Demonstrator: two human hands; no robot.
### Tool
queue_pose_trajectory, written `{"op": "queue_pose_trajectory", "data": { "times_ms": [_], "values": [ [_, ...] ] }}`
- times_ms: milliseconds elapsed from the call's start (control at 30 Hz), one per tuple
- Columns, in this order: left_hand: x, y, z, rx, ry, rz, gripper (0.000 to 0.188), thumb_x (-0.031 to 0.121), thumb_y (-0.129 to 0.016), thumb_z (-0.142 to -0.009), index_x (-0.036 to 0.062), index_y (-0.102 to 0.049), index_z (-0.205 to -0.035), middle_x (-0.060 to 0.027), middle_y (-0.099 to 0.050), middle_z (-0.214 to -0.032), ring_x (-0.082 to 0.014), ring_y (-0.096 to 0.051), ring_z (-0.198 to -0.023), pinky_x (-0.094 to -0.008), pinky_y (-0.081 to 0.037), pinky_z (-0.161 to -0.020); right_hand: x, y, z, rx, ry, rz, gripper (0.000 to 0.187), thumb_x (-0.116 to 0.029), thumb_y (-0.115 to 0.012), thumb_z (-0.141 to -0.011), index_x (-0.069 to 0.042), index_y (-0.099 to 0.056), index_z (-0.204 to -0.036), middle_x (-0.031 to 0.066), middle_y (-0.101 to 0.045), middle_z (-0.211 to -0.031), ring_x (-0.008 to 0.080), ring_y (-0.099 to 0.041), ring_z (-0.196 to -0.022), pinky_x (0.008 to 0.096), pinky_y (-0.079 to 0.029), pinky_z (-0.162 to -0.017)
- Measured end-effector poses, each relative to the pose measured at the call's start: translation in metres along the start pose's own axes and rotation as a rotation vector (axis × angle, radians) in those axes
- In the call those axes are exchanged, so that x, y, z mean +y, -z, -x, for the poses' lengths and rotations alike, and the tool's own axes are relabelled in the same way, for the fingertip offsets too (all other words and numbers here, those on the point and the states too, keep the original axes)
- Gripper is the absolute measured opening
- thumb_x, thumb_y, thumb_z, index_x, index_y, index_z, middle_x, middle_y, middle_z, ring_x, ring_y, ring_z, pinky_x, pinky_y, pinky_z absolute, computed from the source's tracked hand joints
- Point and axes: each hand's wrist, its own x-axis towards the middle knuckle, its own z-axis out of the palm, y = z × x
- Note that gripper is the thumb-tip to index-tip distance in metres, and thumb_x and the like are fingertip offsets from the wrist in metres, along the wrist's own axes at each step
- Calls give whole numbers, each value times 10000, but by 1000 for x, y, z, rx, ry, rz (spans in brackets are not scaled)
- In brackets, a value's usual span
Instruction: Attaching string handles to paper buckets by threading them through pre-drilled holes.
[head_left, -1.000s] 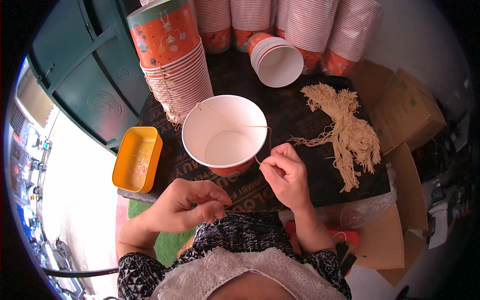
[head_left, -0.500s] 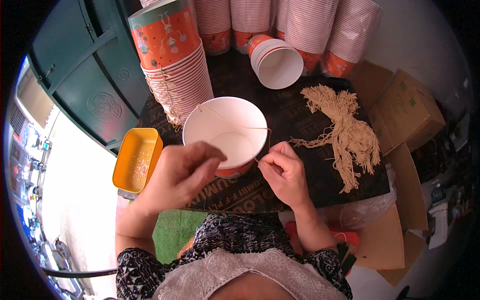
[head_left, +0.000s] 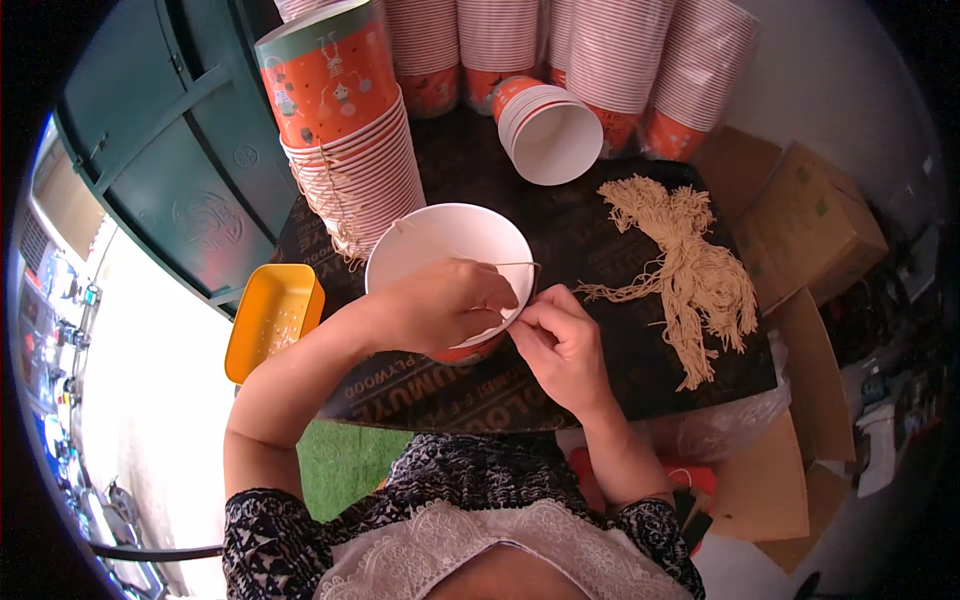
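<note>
A white-lined paper bucket [head_left: 405,250] with an orange outside stands upright near the table's front. A thin beige string [head_left: 515,264] runs over its right rim and hangs outside. My left hand [head_left: 455,300] reaches across the bucket's mouth. Its bent fingers are near the inner right wall, with a gap between thumb and fingers, and I see nothing held there. Just outside the same rim, my right hand [head_left: 562,335] is closed in a pinch on the string's end, which the fingertips mostly cover.
A bundle of beige strings [head_left: 690,270] lies at the right. Nested buckets [head_left: 355,170] with strings stand at the left, beside a yellow tray [head_left: 315,300] holding small pale bits. More buckets [head_left: 555,140] lie on their side behind, before wrapped stacks [head_left: 615,60]. Cardboard boxes [head_left: 815,215] stand beyond the table.
My left hand has moved right and down, from above the bucket's left side to inside its right rim. My right hand stays pinched by the rim, slightly closer to it.
</note>
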Motion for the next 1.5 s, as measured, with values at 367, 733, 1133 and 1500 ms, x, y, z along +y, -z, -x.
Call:
{"op": "queue_pose_trajectory", "data": {
  "times_ms": [367,733,1133,1500],
  "values": [
    [17,-5,15,201,262,280,111,78,-633,-830,-29,-637,-800,-111,-655,-724,-181,-602,-635,-322,-467,-582,-1,9,6,-83,19,-3,77,2,-668,-837,16,-650,-910,106,-601,-881,202,-632,-723,304,-486,-618],
    [20,-13,10,174,347,724,97,10,-652,-841,-24,-624,-755,-17,-615,-643,-61,-518,-530,-236,-421,-483,1,5,3,-69,59,-22,28,1,-660,-861,22,-642,-865,47,-608,-773,81,-533,-642,241,-422,-564],
    [16,-15,5,194,329,761,84,-4,-703,-825,-29,-664,-895,-31,-667,-815,-72,-598,-712,-231,-490,-632,-26,41,-17,-117,279,-19,180,144,-496,-727,-2,-550,-819,76,-547,-852,153,-520,-693,243,-412,-593],
    [14,-17,-3,207,326,635,72,34,-693,-848,-27,-656,-852,-23,-625,-703,-77,-557,-583,-240,-432,-510,-27,39,-43,-116,540,286,169,139,-530,-732,18,-577,-840,135,-549,-929,274,-584,-807,339,-494,-706]
  ]
}}
